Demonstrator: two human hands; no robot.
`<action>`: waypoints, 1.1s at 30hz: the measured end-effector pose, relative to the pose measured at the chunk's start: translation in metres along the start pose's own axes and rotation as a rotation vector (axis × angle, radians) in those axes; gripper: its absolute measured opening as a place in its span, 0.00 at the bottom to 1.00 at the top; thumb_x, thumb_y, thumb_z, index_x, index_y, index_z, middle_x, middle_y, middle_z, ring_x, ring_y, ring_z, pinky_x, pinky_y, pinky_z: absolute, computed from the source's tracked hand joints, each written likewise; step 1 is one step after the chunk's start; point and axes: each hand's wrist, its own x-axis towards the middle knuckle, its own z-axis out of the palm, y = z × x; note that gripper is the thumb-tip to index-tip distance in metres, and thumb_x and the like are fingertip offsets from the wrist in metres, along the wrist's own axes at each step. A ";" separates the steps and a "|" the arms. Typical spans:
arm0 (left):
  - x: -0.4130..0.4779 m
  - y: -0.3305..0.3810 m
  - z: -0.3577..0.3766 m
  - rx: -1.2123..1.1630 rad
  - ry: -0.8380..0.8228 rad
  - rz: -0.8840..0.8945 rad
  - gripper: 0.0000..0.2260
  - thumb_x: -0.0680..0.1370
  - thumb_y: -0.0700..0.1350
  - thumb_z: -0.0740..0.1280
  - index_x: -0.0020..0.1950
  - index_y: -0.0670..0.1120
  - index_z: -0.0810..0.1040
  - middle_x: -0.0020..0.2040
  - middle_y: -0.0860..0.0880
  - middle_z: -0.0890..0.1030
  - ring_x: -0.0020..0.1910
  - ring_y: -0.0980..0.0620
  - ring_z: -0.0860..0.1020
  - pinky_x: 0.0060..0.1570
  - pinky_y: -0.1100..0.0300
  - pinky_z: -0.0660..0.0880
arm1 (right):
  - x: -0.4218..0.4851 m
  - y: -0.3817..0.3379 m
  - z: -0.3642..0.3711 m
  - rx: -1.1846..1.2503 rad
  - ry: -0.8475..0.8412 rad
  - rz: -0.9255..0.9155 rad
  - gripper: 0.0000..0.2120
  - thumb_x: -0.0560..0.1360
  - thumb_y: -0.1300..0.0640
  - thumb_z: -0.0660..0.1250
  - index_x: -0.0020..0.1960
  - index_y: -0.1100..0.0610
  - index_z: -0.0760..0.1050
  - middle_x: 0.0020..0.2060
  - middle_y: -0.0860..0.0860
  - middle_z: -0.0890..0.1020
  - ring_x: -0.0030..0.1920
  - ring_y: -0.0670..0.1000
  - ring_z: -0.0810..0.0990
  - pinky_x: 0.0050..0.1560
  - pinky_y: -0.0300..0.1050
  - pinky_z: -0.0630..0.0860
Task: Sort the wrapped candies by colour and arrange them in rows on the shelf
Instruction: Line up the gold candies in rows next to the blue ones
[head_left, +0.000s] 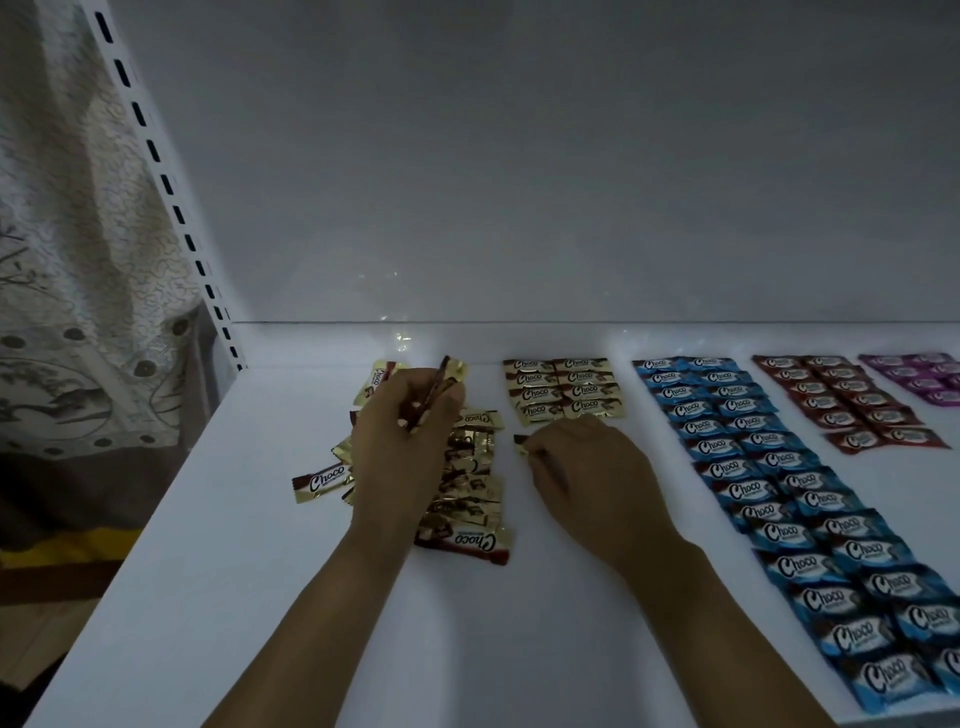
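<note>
Head view: left hand (402, 447) and right hand (584, 467) each pinch shiny gold candies (453, 370).

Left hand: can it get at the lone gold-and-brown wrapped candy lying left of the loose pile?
Probably yes: the lone gold-and-brown wrapped candy lies uncovered on the white shelf, close beside the left hand. But that hand pinches an edge-on gold wrapped candy, so its grip is taken.

Dim bluish light falling across the shelf (249, 597), glints sparkling on the back wall (519, 182) at 12 o'clock, wide-angle distortion tilting the upright (156, 156) at 10 o'clock
</note>
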 end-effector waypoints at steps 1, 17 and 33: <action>0.001 0.001 -0.001 -0.037 0.009 -0.028 0.02 0.75 0.48 0.70 0.45 0.50 0.81 0.40 0.51 0.82 0.43 0.47 0.81 0.47 0.42 0.78 | 0.000 0.000 0.001 0.006 -0.003 0.006 0.08 0.70 0.57 0.65 0.47 0.54 0.81 0.41 0.48 0.83 0.42 0.51 0.80 0.38 0.42 0.75; -0.005 0.016 0.002 -0.506 -0.243 -0.327 0.11 0.70 0.45 0.70 0.49 0.40 0.79 0.42 0.49 0.85 0.43 0.51 0.84 0.40 0.60 0.79 | 0.011 -0.024 -0.019 0.925 0.073 0.302 0.10 0.70 0.46 0.70 0.46 0.51 0.79 0.38 0.45 0.83 0.40 0.41 0.80 0.44 0.34 0.74; -0.007 0.020 0.003 -0.635 -0.381 -0.324 0.12 0.71 0.43 0.67 0.53 0.45 0.81 0.43 0.49 0.84 0.43 0.56 0.82 0.44 0.64 0.79 | 0.006 -0.023 -0.009 0.372 0.474 -0.008 0.11 0.73 0.53 0.69 0.54 0.55 0.81 0.42 0.47 0.85 0.40 0.42 0.82 0.41 0.41 0.79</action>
